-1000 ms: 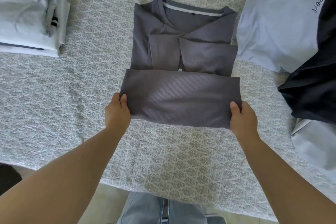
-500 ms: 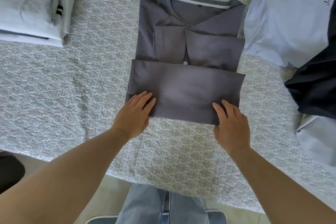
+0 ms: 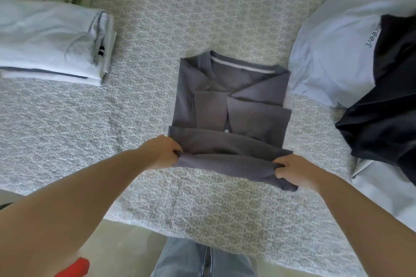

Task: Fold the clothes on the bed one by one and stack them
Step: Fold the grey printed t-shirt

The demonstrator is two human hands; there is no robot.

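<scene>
At six o'clock on the bed [image 3: 112,123], my left hand [image 3: 161,153] and right hand [image 3: 292,170] each pinched a near corner of the grey shirt [image 3: 229,105], soft, light, limp cloth best gripped at its folded edge.

Soft, even daylight covers the bed [image 3: 225,18], with only faint shadows under the grey shirt [image 3: 229,105]. The wide lens bends the bed's edges. The white clothes [image 3: 333,56] right of the shirt are overexposed; the forearms look slightly blurred.
</scene>
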